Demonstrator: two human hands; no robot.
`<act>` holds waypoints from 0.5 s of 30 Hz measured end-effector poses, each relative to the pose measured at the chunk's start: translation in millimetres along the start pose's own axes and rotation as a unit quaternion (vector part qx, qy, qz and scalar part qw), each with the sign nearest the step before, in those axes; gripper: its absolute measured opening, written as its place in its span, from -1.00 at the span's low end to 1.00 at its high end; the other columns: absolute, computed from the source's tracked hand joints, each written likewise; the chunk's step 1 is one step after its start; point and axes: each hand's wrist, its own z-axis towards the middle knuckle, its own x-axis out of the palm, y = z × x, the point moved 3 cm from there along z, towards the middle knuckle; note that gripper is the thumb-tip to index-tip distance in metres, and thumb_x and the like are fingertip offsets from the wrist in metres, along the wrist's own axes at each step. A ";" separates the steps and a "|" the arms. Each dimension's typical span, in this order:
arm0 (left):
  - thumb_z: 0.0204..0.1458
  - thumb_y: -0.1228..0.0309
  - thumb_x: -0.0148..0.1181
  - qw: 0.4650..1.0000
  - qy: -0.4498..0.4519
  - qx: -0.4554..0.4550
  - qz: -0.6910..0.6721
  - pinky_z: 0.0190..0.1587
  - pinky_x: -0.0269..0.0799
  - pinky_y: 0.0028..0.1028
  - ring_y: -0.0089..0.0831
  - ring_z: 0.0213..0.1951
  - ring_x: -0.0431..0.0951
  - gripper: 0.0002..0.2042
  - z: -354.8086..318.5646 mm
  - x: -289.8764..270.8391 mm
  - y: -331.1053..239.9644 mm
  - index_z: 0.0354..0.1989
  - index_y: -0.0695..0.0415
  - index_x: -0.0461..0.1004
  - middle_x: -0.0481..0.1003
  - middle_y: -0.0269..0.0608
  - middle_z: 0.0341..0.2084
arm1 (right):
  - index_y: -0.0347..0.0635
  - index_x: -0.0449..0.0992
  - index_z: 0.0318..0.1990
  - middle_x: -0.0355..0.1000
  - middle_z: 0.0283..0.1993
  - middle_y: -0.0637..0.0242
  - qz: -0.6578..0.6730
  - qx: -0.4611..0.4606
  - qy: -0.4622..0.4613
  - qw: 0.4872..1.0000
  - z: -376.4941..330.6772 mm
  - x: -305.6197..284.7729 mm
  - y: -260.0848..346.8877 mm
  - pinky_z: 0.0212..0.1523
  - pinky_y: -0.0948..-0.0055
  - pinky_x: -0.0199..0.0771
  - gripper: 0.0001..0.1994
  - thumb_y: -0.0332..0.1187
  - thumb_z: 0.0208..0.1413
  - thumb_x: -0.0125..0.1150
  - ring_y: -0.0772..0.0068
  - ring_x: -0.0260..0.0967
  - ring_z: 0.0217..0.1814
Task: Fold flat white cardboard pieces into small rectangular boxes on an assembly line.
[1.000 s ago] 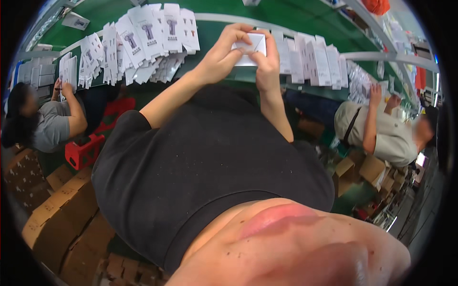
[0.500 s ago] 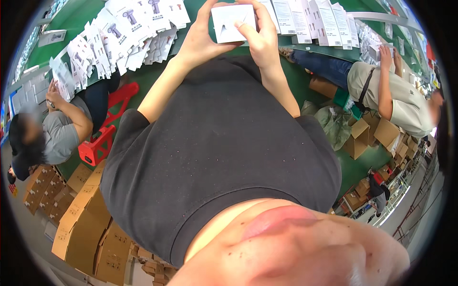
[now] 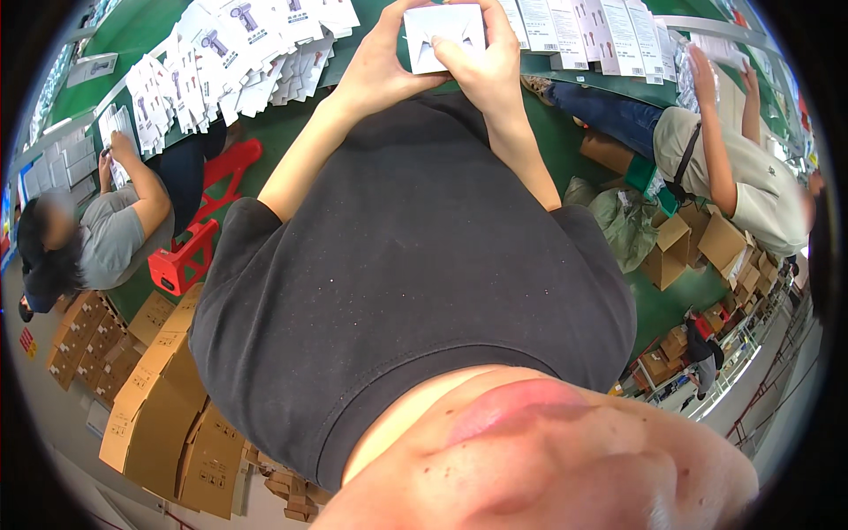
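Note:
Both my hands hold a small white box [image 3: 442, 21] at the top of the view, its folded end facing me. My left hand [image 3: 382, 69] curls round the left side, fingers partly hidden behind the box. My right hand [image 3: 491, 78] grips the right side, with its thumb pressing on the end flaps, where slanting creases show. To the left of the box lies a spread pile of flattened white cartons [image 3: 252, 44] printed with a handheld device. On the right stand several white boxes [image 3: 587, 40] in a row.
The green worktable [image 3: 346, 66] runs along the top. A co-worker in grey [image 3: 119, 238] handles white cartons at the left, beside a red stool [image 3: 183, 258]. Another in a pale shirt [image 3: 755, 190] works at the right. Brown cardboard boxes [image 3: 150, 415] stand at lower left; open ones [image 3: 667, 252] at right.
The box and both hands have shifted slightly right in the view. My right thumb has moved a little across the flaps, and creases show more plainly. Both co-workers' arms have moved.

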 end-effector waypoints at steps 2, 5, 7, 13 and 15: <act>-0.16 0.30 0.48 1.000 0.011 -0.009 -0.005 0.31 0.24 -0.14 -0.12 0.23 0.40 -0.13 0.8 1.9 3.3 0.40 -0.01 0.15 0.37 -0.11 0.23 | -0.22 0.40 0.08 0.46 -0.09 0.19 0.021 0.003 0.002 1.000 1.3 -1.2 -1.6 0.01 0.41 0.43 -0.55 -0.48 -0.03 0.24 0.30 0.42 -0.09; 0.01 -0.07 0.22 0.998 0.043 -0.036 -0.021 0.40 -0.07 0.20 -0.07 0.41 0.12 -0.11 1.5 5.5 11.9 0.51 -0.17 -0.05 0.20 -0.11 0.36 | -0.20 0.40 0.10 0.48 -0.10 0.18 0.081 0.010 0.011 0.997 2.6 -3.3 -2.7 -0.01 0.42 0.44 -0.55 -0.40 0.01 0.31 0.28 0.44 -0.12; -0.03 0.02 0.30 0.998 0.027 0.022 0.048 0.40 -0.02 0.14 -0.07 0.38 0.18 -0.14 -0.2 2.1 14.6 0.46 -0.13 0.03 0.25 -0.11 0.33 | -0.20 0.42 0.11 0.46 -0.04 0.17 -0.008 -0.013 0.018 1.000 -3.3 -10.5 8.7 0.01 0.38 0.44 -0.54 -0.35 0.03 0.33 0.25 0.44 -0.07; -0.15 0.19 0.52 0.899 -0.114 0.208 0.368 0.40 0.02 0.09 -0.07 0.34 0.29 -0.22 4.1 -13.9 59.9 0.32 -0.05 0.31 0.34 -0.10 0.27 | -0.14 0.47 0.14 0.41 0.14 0.16 -0.281 -0.118 0.033 0.952 -0.3 -8.0 14.2 0.15 0.21 0.40 -0.45 -0.12 0.02 0.44 0.17 0.44 0.11; -0.12 0.12 0.49 0.840 -0.187 0.220 0.460 0.41 -0.10 0.20 -0.05 0.40 0.20 -0.24 11.3 -16.9 80.3 0.33 -0.09 0.33 0.30 -0.09 0.31 | -0.08 0.48 0.15 0.40 0.15 0.19 -0.303 -0.137 0.008 0.943 8.4 -9.1 -8.6 0.22 0.16 0.36 -0.39 -0.03 -0.03 0.48 0.19 0.43 0.13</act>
